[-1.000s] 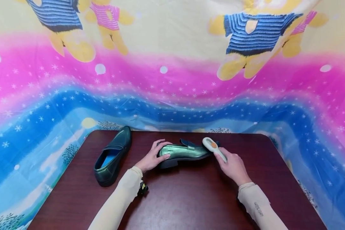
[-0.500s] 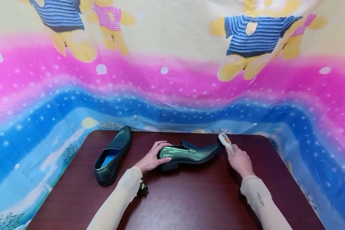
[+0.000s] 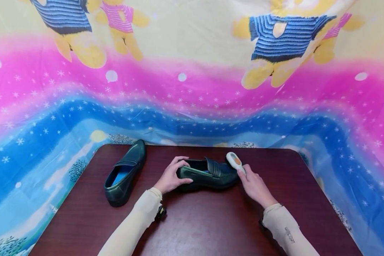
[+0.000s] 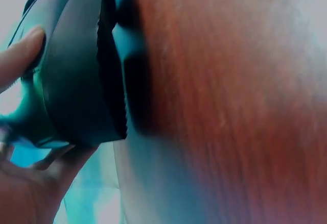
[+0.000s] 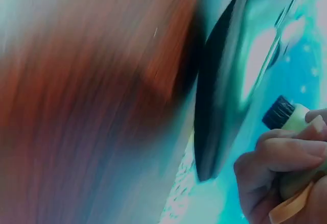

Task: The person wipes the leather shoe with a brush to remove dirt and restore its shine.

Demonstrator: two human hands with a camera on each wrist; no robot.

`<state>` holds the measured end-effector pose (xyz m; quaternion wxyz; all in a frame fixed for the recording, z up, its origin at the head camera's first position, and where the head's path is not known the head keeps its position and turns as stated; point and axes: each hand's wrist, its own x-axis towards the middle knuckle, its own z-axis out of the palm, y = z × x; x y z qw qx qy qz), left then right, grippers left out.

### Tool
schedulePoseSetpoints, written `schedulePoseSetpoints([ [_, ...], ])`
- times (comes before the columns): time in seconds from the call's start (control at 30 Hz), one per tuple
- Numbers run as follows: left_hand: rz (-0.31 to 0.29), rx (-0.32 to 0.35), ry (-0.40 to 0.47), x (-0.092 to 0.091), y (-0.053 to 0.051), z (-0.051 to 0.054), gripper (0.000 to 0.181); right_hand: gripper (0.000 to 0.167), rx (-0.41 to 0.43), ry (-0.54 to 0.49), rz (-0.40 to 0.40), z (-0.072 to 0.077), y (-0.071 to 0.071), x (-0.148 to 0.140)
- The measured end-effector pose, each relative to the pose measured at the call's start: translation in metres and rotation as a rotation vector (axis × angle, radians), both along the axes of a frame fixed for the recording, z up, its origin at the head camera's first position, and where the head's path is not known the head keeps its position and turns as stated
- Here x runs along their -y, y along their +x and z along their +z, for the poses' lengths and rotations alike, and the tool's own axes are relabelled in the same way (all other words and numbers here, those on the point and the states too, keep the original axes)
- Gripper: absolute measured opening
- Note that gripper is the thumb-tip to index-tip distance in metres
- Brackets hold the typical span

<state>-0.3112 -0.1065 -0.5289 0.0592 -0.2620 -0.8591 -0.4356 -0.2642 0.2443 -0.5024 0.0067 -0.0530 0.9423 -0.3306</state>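
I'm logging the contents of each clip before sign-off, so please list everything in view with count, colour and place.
table: 1, dark reddish brown, under the shoes
printed backdrop: 1, cream, pink and blue with bear figures, behind and beside the table
held loafer: 1, dark green, blue inside, over the table, toe to the right
other loafer: 1, dark green, blue insole, on the table's left
brush: 1, white with orange patch, black bristles, near the held loafer's toe
wrist pieces: 2, black, one at each wrist, too small to identify
sleeves: 2, cream, on both forearms
left hand: 1, bare, gripping the held loafer's heel
right hand: 1, bare, holding the brush
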Motion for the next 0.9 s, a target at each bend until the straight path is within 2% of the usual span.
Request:
schedulePoseSetpoints([
  [0.17,0.094,-0.01,-0.082,-0.006,0.004,-0.001,0.054,0.04,0.116,-0.045,0.03,-0.005,0.01,0.019],
  [0.3,0.123,0.001,-0.13,-0.009,0.007,0.0,0.051,0.033,0.132,0.002,0.025,-0.008,0.018,0.031],
  [0.5,0.115,0.003,-0.167,-0.009,0.008,0.004,0.039,0.033,0.071,0.12,0.009,-0.009,0.025,0.043],
  [0.7,0.091,0.018,-0.165,-0.01,0.009,0.003,0.037,0.034,0.067,0.193,-0.012,-0.017,0.018,0.031],
  [0.8,0.098,0.021,-0.162,-0.01,0.01,0.002,0.038,0.034,0.016,0.256,-0.019,-0.021,0.011,0.017],
  [0.9,0.107,0.022,-0.158,-0.01,0.01,0.003,0.038,0.036,-0.085,0.333,-0.06,-0.023,0.003,0.002],
])
